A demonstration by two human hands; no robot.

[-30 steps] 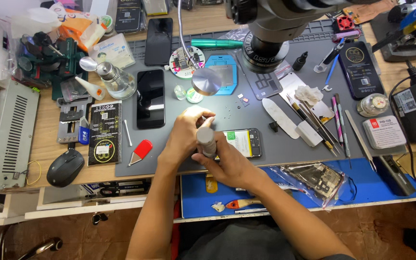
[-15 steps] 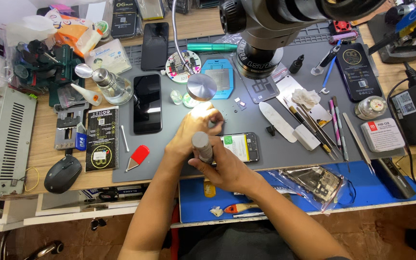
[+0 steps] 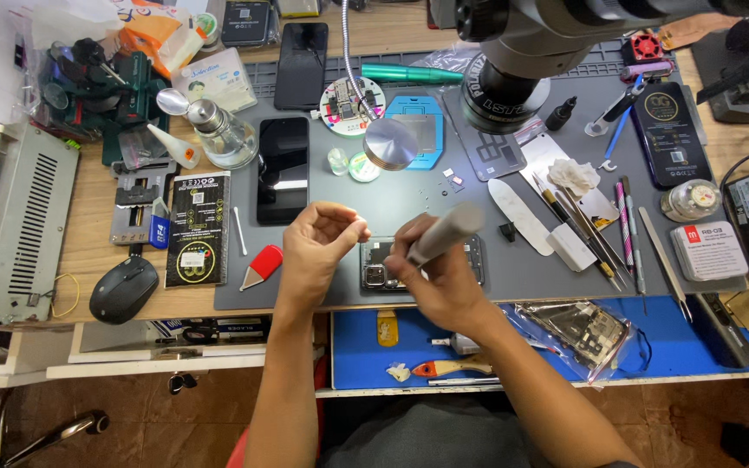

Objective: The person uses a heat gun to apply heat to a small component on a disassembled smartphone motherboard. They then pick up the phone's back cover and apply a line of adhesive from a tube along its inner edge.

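- Opened phone (image 3: 422,264) is lying on the grey mat (image 3: 409,204) on the table, just under our hands.
- Our right hand (image 3: 439,273) is gripping a grey pen-shaped tool (image 3: 446,232); our left hand (image 3: 318,247) is pinching something too small to tell.
- We are risking a tool slip scratching the exposed parts, or dropping the tiny piece among the clutter.
- A black rectangular package with a yellow ring (image 3: 197,227) is lying left of the mat; a white box with a red mark (image 3: 708,251) is sitting at the right.

Opened phone (image 3: 374,270) half hidden; pinched part too small.
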